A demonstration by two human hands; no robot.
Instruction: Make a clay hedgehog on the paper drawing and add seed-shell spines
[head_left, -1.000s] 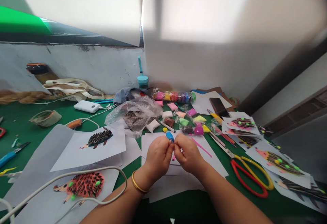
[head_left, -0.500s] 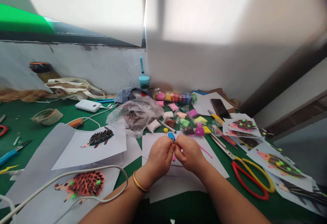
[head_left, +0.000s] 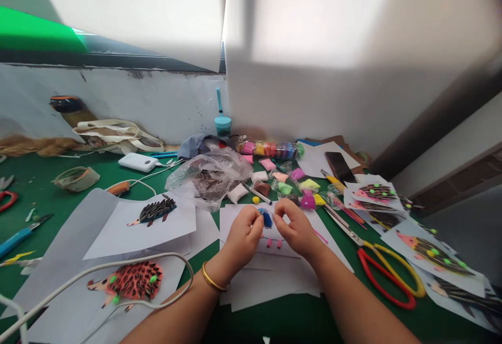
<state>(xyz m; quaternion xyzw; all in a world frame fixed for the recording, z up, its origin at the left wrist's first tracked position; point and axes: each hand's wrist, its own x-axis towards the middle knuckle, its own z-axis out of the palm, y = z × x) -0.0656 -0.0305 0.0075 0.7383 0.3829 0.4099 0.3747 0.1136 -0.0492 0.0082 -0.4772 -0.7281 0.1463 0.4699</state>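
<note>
A small blue packet is between my two hands, above a white sheet with two small pink feet on it. My left hand, below a gold bangle, pinches the packet's left edge. On its right edge, the thumb and fingers of my right hand are pinched together. Part of a pink strip shows to the right of my right hand. Just beyond the hands lies a yellow ball.
Colourful clay packets and a plastic bag of seeds lie beyond. Large scissors are at the right, near hedgehog pictures. A white cable crosses the left side, passing over my left forearm.
My hands have moved slightly apart, showing more of the blue packet between them. The pink feet on the sheet are now uncovered.
</note>
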